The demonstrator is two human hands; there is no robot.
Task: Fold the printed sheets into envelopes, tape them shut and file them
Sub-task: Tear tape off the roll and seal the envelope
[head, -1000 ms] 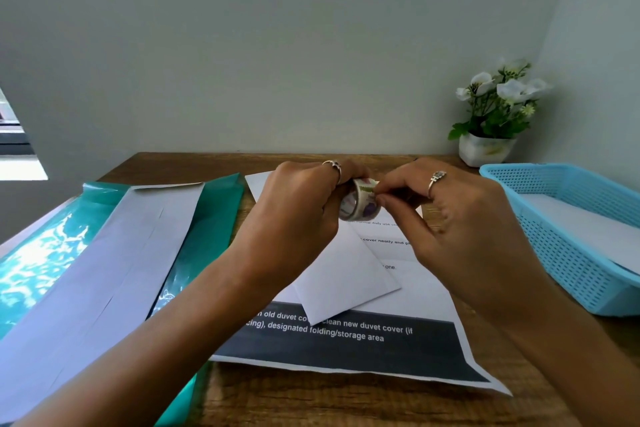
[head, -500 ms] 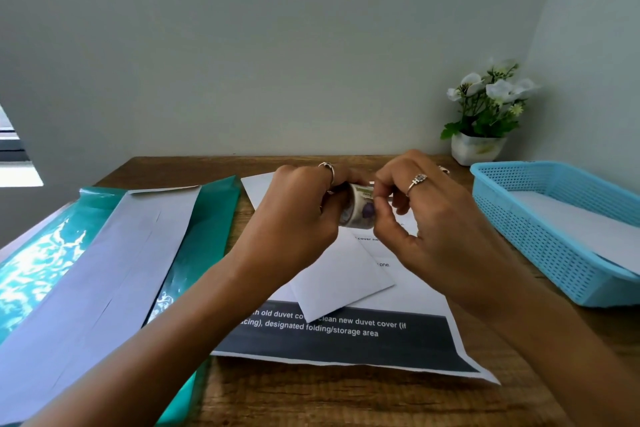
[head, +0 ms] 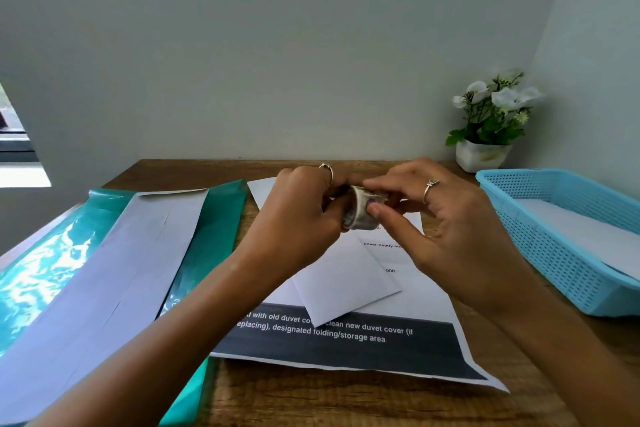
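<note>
With my left hand (head: 304,218) gripping the tape roll (head: 360,210) and my right hand (head: 446,218) pinching its end, I risk tearing the strip crooked.

Basket (head: 540,246) right, folder (head: 214,229) left

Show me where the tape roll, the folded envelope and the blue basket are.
tape roll (head: 360,210), head view, on its patterned outer band.
folded envelope (head: 343,282), head view, on its blank white face.
blue basket (head: 554,253), head view, on its perforated near wall.

We see matt wood-grain desk (head: 346,402), glossy teal plastic folder (head: 45,274), matt paper sheets (head: 346,354), perforated blue plastic basket (head: 540,246).
</note>
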